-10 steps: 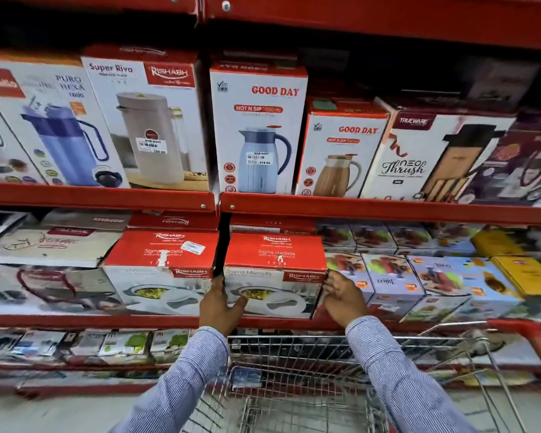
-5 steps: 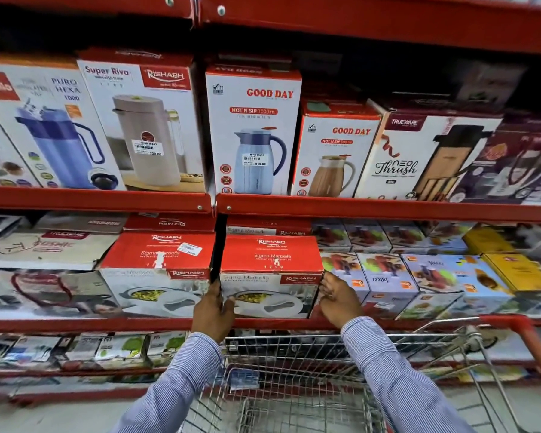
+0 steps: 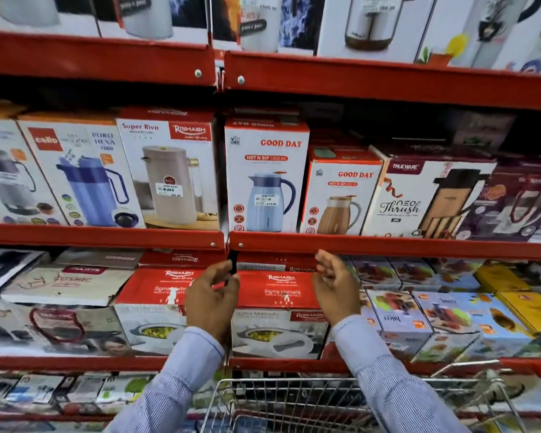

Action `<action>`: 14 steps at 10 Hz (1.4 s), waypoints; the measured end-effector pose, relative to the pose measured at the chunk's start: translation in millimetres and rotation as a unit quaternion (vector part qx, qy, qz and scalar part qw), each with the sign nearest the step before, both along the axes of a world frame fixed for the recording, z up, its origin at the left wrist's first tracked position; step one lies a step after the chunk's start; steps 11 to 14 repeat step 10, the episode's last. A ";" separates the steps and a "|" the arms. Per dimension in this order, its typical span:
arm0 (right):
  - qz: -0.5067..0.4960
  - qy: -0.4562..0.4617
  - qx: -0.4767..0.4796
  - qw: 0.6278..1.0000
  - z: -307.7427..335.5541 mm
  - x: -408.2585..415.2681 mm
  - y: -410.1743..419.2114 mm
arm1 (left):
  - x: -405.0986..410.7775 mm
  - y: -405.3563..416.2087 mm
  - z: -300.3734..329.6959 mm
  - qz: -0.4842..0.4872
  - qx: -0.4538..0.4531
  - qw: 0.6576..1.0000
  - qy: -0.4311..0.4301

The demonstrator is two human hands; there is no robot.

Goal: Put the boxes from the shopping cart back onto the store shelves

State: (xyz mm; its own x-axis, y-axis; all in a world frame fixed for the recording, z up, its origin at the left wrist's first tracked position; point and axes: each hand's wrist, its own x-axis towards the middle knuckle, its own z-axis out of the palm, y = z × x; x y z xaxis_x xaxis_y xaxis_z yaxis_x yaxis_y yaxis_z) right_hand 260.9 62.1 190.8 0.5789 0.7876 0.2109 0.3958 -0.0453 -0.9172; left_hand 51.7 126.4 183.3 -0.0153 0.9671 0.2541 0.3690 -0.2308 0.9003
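Observation:
A red and white Rishabh casserole box (image 3: 278, 310) sits on the lower red shelf (image 3: 294, 364), straight ahead. A matching box (image 3: 150, 307) stands to its left. My left hand (image 3: 213, 301) hovers in front of the gap between the two boxes, fingers curled and apart, holding nothing. My right hand (image 3: 334, 285) is raised at the box's right top corner, fingers loose, also holding nothing. The wire shopping cart (image 3: 294, 401) is below my arms; what it holds is hidden.
Flask and jug boxes such as the Good Day box (image 3: 266, 179) fill the shelf above. Juicer boxes (image 3: 397, 317) and yellow boxes (image 3: 512, 295) sit right of the casserole box. Flat boxes (image 3: 60, 282) lie stacked to the left.
Both hands have come off the sides of the casserole box and risen above it. The camera has tilted up, showing a higher shelf.

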 end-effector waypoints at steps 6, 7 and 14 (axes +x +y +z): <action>-0.006 -0.044 -0.053 0.998 48.7 -17.5 77.1 | 27.6 66.6 53.3 -0.052 0.011 0.998 0.035; -0.010 -0.045 -0.049 0.998 48.7 -17.2 77.0 | 25.8 67.9 54.8 -0.046 0.007 0.999 0.027; -0.001 -0.041 -0.056 0.998 54.1 -20.7 70.4 | 20.7 64.1 60.0 -0.061 0.003 0.997 0.049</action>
